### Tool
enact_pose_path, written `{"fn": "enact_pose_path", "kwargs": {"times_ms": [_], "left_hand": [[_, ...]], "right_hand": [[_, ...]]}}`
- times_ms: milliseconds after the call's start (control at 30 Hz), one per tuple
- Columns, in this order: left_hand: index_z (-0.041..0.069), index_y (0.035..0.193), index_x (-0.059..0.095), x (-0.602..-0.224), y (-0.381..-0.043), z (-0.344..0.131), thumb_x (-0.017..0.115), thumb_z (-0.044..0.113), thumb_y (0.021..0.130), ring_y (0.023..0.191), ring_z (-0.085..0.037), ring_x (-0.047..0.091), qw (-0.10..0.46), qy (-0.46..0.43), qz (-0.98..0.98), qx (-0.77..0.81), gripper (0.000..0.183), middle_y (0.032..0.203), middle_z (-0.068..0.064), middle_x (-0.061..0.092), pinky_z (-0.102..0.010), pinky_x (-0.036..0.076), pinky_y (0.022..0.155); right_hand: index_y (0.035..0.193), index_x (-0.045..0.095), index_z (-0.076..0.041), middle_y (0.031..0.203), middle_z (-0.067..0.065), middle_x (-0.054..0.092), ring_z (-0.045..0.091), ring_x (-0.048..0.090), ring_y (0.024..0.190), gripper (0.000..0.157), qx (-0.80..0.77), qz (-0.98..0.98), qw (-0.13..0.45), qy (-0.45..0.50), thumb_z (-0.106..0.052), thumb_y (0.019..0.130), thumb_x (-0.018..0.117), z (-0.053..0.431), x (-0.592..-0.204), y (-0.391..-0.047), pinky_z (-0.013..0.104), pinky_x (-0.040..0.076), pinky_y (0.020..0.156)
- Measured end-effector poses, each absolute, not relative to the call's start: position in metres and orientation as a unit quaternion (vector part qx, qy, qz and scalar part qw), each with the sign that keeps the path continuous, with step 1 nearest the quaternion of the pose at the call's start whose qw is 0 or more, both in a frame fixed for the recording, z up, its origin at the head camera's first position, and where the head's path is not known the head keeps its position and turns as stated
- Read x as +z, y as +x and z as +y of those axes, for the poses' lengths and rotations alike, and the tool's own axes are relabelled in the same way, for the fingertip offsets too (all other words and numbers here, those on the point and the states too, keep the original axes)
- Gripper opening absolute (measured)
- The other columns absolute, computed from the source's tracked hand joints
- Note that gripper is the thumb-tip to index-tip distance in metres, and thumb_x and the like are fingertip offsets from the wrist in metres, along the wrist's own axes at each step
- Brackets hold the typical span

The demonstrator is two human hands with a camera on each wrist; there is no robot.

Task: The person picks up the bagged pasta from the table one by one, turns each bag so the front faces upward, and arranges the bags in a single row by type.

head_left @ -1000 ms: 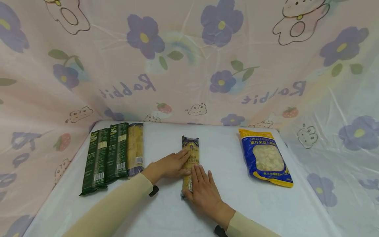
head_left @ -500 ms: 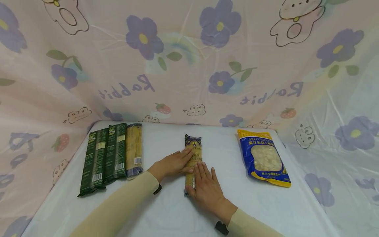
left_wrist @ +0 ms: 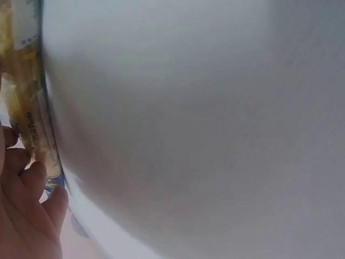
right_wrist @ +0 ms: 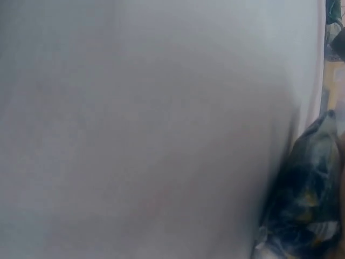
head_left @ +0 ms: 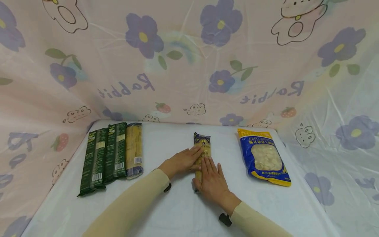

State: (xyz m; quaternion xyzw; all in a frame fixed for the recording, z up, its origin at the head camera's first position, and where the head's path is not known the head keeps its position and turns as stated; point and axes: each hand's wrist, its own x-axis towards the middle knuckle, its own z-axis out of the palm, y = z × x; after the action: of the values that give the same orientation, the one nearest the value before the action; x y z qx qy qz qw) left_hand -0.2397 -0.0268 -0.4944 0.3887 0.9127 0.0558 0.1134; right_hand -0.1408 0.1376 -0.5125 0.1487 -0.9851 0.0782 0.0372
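Observation:
A narrow bag of long pasta [head_left: 205,142], yellow with a dark blue top end, lies lengthwise on the white table in the head view. My left hand [head_left: 184,160] rests on its upper left part, fingers extended across it. Lower down, my right hand [head_left: 214,180] lies along its right side with straight fingers, covering much of the print. In the left wrist view the yellow side of the pasta bag [left_wrist: 33,118] runs along the left edge, the fingers [left_wrist: 35,178] against it. The right wrist view catches the bag's dark crinkled end [right_wrist: 304,199], blurred.
Two green packets [head_left: 94,159] [head_left: 116,153] and a yellow pasta packet [head_left: 134,144] lie side by side at the left. A blue and yellow orecchiette bag [head_left: 266,157] lies at the right. A printed curtain [head_left: 183,72] encloses the back and sides of the table [head_left: 165,217].
The pasta bag has slid to the right and slightly away across the table, both hands moving along with it. The other packets keep their places.

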Motion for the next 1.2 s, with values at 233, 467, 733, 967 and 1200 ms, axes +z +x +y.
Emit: {"fn": "enact_pose_path", "kwargs": {"times_ms": [233,467,733,967,1200], "left_hand": [[0.01,0.157,0.013,-0.49,-0.236,-0.027,0.035,0.059,0.099,0.152,-0.02,0.013,0.125,0.379,0.915,0.06,0.079,0.165,-0.004,0.011,-0.041,0.02,0.121],[0.011,0.155,0.024,-0.474,-0.232,-0.056,0.044,0.045,0.102,0.15,-0.021,0.02,0.101,0.337,0.933,0.074,0.066,0.162,-0.005,0.024,-0.042,0.02,0.121],[0.006,0.153,0.028,-0.459,-0.238,-0.152,0.044,0.036,0.104,0.149,-0.032,0.023,0.076,0.247,0.963,0.076,0.06,0.159,-0.014,0.029,-0.051,0.021,0.119],[0.003,0.154,0.022,-0.458,-0.243,-0.237,0.044,0.034,0.104,0.146,-0.042,0.022,0.09,0.18,0.976,0.086,0.063,0.159,-0.022,0.023,-0.06,0.024,0.114],[0.005,0.155,0.02,-0.46,-0.24,-0.264,0.04,0.039,0.105,0.144,-0.048,0.02,0.131,0.148,0.973,0.118,0.064,0.159,-0.025,0.019,-0.065,0.022,0.112]], "right_hand": [[0.153,0.028,-0.003,0.16,0.014,0.025,0.031,0.019,0.15,0.08,0.053,-0.99,0.019,0.127,-0.056,0.096,0.046,0.136,-0.511,-0.143,0.061,0.018,0.116],[0.154,0.024,-0.005,0.162,0.014,0.021,0.031,0.015,0.151,0.08,0.053,-0.994,0.001,0.096,-0.054,0.096,0.047,0.149,-0.51,-0.151,0.061,0.013,0.118],[0.153,0.026,-0.002,0.16,0.016,0.025,0.035,0.019,0.15,0.079,0.041,-0.996,0.011,0.08,-0.05,0.095,0.05,0.191,-0.508,-0.157,0.063,0.009,0.117],[0.153,0.025,-0.002,0.159,0.018,0.026,0.036,0.02,0.149,0.078,0.007,-0.996,0.016,0.09,-0.048,0.095,0.049,0.226,-0.509,-0.164,0.064,0.006,0.117],[0.153,0.024,0.0,0.159,0.021,0.025,0.038,0.02,0.148,0.077,0.009,-0.996,0.011,0.089,-0.045,0.096,0.049,0.236,-0.506,-0.168,0.065,0.006,0.116]]}}
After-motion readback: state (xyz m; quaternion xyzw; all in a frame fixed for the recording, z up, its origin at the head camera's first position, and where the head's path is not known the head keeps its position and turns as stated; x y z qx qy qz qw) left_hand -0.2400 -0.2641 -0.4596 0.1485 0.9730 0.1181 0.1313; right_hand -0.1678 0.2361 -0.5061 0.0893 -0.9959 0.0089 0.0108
